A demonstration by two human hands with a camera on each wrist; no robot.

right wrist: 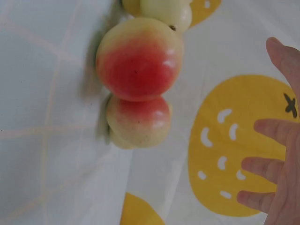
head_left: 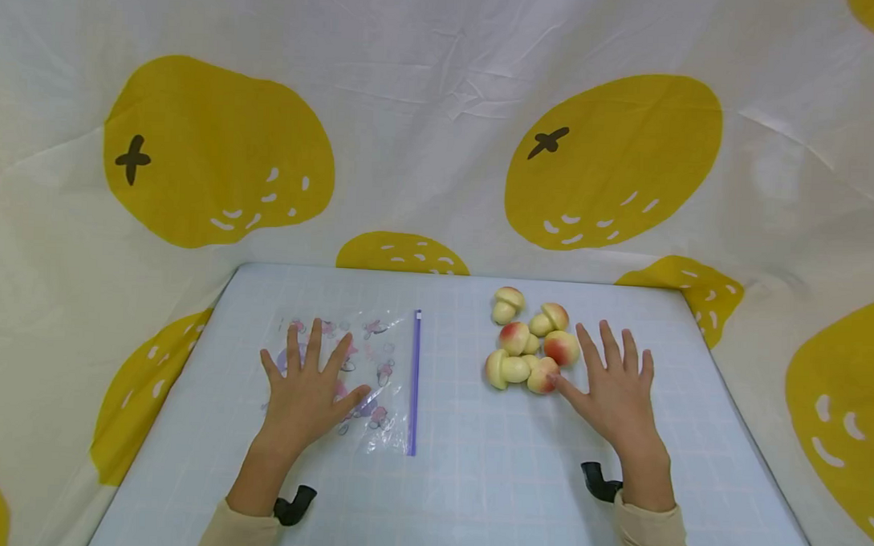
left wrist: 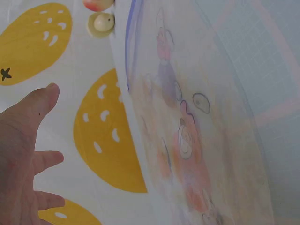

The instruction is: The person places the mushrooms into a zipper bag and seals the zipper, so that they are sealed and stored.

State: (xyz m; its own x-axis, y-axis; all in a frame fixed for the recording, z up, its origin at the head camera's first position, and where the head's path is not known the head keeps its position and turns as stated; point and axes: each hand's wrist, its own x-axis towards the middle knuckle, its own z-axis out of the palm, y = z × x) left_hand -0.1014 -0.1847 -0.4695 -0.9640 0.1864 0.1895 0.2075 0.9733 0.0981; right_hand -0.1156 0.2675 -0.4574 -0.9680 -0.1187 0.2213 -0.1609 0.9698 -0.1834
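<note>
A clear plastic zip bag [head_left: 394, 360] with a purple slider strip and pink and purple printed figures lies flat at the left of the table. Over it, with fingers spread, is my left hand [head_left: 302, 397]; whether it touches the bag I cannot tell. To the right lies a cluster of several toy mushrooms [head_left: 515, 370], cream with red-tinged caps. Beside them my right hand [head_left: 613, 392] is spread, its thumb near the closest red cap [head_left: 543, 376]. In the right wrist view two rounded caps [right wrist: 140, 61] fill the middle, apart from the fingers. Neither hand holds anything.
The pale checked table [head_left: 443, 498] ends at a hanging white cloth [head_left: 427, 144] printed with large yellow fruit. A black curved piece [head_left: 295, 505] sits by the left wrist and another black piece [head_left: 600, 482] by the right wrist.
</note>
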